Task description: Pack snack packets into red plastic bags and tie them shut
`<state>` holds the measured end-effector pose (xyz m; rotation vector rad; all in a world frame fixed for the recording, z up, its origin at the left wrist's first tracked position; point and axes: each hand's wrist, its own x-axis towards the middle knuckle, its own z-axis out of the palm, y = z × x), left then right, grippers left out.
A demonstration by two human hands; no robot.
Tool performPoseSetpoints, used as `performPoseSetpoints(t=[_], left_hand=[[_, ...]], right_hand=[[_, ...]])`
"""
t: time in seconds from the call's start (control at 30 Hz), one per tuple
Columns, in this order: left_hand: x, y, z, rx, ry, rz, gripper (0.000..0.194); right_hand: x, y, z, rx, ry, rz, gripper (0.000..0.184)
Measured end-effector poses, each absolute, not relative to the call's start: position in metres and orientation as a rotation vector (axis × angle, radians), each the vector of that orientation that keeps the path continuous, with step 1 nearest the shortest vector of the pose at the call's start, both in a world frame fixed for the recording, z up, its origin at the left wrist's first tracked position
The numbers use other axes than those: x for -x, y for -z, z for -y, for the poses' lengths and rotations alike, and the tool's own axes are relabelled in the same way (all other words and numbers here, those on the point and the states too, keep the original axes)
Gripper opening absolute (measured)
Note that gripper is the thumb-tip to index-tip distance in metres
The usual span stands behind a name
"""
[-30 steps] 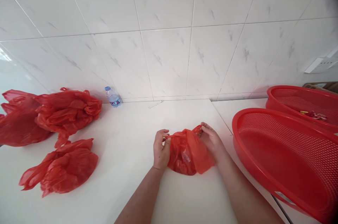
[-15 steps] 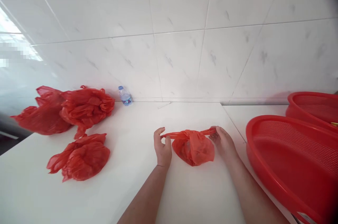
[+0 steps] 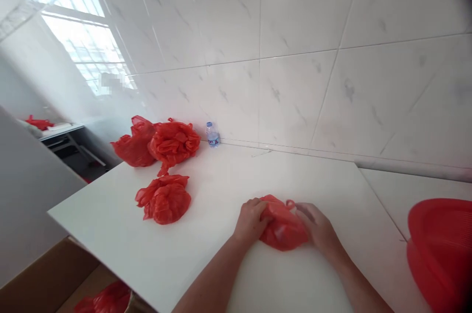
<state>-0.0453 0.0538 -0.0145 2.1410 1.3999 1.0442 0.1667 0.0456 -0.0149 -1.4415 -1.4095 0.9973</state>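
Observation:
A filled red plastic bag (image 3: 283,228) rests on the white table (image 3: 221,190) in front of me, its top gathered. My left hand (image 3: 252,219) is closed on the bag's left side, fingers curled over it. On the other side, my right hand (image 3: 316,224) wraps round the bag's right edge, near a small red loop that sticks up. Some of the right fingers are hidden behind the bag. What lies inside the bag cannot be made out.
Left on the table is a tied red bag (image 3: 165,202), with more red bags (image 3: 173,143) behind it. A small water bottle (image 3: 213,135) stands by the tiled wall. At right is a red plastic basket (image 3: 438,249). Below the left edge, a cardboard box (image 3: 47,273) contains red plastic.
My hands have let the stretched bag ends go slack and moved onto the bag's sides. The view has turned left, bringing the cardboard box into sight.

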Motion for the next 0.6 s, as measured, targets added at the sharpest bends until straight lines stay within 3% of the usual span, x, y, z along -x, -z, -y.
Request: performPoseSetpoints(t=[0.2, 0.43, 0.5, 0.6], left_hand=[[0.117, -0.001, -0.045, -1.597, -1.410, -1.706, 0.021], [0.214, -0.082, -0.031, -1.202, -1.924, -2.337, 0.023], [0.244, -0.104, -0.026, -1.258, -1.827, -2.462, 0.030], [0.281, -0.120, -0.022, -1.396, -1.320, -2.609, 0.051]], right_hand=[[-0.171, 0.025, -0.050, 1.549, -0.926, 1.569, 0.033], [-0.171, 0.027, -0.050, 1.575, -0.885, 1.602, 0.030], [-0.172, 0.027, -0.049, 1.583, -0.886, 1.610, 0.031], [-0.172, 0.027, -0.050, 1.593, -0.871, 1.630, 0.031]])
